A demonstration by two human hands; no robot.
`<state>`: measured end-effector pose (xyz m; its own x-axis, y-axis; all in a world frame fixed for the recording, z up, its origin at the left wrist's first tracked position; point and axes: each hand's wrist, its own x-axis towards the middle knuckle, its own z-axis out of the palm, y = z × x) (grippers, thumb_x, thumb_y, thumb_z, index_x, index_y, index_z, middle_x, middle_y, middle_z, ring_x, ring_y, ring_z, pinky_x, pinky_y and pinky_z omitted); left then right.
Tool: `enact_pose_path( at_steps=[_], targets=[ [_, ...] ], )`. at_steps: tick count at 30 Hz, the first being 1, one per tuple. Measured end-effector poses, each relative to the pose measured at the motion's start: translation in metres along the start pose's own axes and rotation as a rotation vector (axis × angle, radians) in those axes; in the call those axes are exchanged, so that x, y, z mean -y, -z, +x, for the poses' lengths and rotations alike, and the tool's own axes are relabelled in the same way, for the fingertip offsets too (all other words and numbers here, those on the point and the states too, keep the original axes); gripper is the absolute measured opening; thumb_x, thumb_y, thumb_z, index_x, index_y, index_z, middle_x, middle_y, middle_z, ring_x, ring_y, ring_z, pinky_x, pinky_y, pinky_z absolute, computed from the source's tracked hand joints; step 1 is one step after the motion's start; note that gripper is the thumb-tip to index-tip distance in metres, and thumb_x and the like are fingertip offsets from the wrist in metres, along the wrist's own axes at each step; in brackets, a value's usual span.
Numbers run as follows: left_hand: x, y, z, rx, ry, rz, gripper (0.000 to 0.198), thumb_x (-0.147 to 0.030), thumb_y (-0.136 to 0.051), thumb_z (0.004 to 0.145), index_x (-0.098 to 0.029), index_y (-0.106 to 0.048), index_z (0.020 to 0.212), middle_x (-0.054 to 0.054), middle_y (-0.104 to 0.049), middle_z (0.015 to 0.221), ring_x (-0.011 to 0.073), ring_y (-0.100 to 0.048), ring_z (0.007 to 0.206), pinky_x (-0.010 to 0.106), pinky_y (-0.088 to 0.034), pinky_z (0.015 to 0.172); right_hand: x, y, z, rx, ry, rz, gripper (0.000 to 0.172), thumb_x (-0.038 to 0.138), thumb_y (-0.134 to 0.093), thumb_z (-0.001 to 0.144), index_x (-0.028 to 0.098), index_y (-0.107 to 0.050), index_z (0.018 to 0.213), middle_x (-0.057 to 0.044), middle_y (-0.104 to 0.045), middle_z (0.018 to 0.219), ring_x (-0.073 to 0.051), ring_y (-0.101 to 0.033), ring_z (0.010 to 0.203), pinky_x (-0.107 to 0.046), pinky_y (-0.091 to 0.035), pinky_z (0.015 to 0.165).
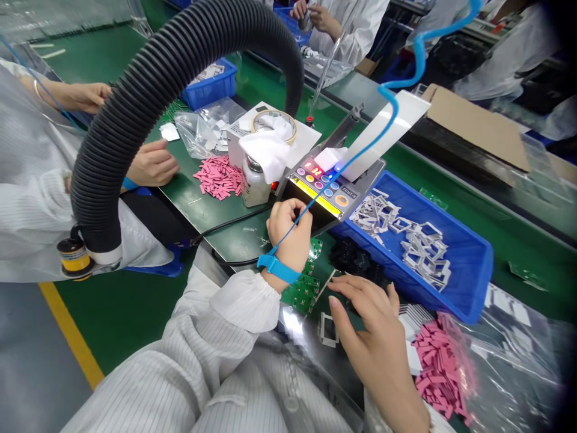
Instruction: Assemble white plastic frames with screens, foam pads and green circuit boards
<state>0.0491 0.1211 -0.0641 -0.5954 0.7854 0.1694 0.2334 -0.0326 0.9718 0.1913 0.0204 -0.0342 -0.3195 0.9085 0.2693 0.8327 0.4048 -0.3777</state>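
Note:
My left hand, with a blue wrist strap at its wrist, is at the front of an automatic tape dispenser with a lit red display. Its fingers are curled together, and whatever they hold is hidden. Over the bench, my right hand has its fingers stretched and the thumb apart. Close to its fingertips lies a thin pale strip. A small white frame rests just left of the right thumb. Green circuit boards lie between my hands, and black parts sit beyond the right fingers.
A blue bin holds many white frames. Pink pieces and clear bags lie at right; more pink pieces sit by a bottle. A black hose arches overhead. A co-worker's hand is at left.

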Motion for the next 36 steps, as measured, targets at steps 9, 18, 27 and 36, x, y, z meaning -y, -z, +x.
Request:
enact_pose_path(
  at_steps=[9,18,27,36],
  targets=[
    [-0.005,0.0,-0.005,0.069,0.09,-0.138,0.007,-0.016,-0.053,0.078,-0.02,-0.055,0.072,-0.003,-0.047,0.069,0.0108,-0.046,0.065,0.025,-0.039,0.064,0.0,-0.004,0.003,0.005,0.02,-0.002,0.014,0.032,-0.048,0.088,0.027,-0.06,0.094,-0.003,-0.066,0.098,-0.023,-0.06,0.096,-0.057,-0.019,0.104],
    [0.006,0.046,0.003,0.227,0.109,-0.28,0.008,-0.017,-0.052,0.077,-0.02,-0.053,0.07,-0.004,-0.042,0.064,0.0095,-0.04,0.058,0.023,-0.036,0.057,-0.002,-0.003,0.007,0.021,-0.005,0.006,0.016,0.035,-0.049,0.087,0.027,-0.061,0.094,-0.003,-0.066,0.099,-0.024,-0.061,0.096,-0.057,-0.019,0.104],
    [0.002,0.02,0.007,0.243,-0.09,-0.091,0.011,-0.022,-0.066,0.073,-0.018,-0.059,0.081,0.0,-0.049,0.079,0.012,-0.049,0.07,0.025,-0.044,0.066,0.007,-0.006,0.009,0.042,0.05,0.005,0.014,0.032,-0.049,0.087,0.027,-0.06,0.094,-0.003,-0.066,0.098,-0.023,-0.061,0.097,-0.057,-0.018,0.104],
    [-0.004,0.017,0.012,0.263,0.096,-0.279,0.015,-0.014,-0.059,0.074,-0.019,-0.054,0.061,-0.004,-0.047,0.064,0.0108,-0.045,0.062,0.025,-0.04,0.064,0.009,-0.005,0.004,0.064,0.014,-0.013,0.016,0.034,-0.047,0.088,0.027,-0.06,0.093,-0.003,-0.067,0.098,-0.024,-0.061,0.097,-0.056,-0.019,0.103]
  ],
)
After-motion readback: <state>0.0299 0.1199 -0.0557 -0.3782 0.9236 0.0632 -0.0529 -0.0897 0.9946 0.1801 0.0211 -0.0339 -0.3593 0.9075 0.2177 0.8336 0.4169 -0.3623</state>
